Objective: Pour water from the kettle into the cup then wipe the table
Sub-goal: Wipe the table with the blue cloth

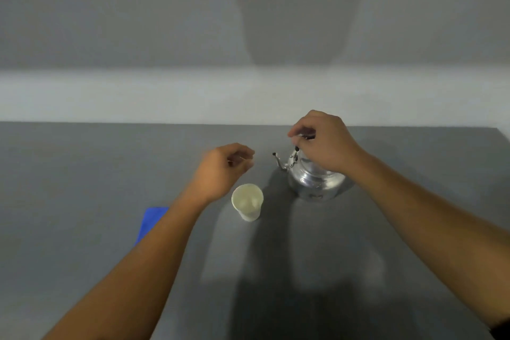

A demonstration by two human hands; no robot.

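- Kettle [314, 179] stands upright on the table [82, 174], directly under the right hand [323, 141], whose fingers are curled shut around the dark handle at the top
- Its spout [278, 161] sticks out to the left of that hand, toward the cup [247, 201], so the long axis from handle to spout already runs the way the pour has to go
- The cup sits just left of and nearer than the kettle, apart from it, and close below the left hand [223, 168]
- That left hand hovers loosely curled and holds nothing I can make out; it is blurred
- My guess is the right hand, the nearer one, lifts and tips leftward over the cup
- A blue cloth [150, 221] lies left of the left forearm, partly hidden by it
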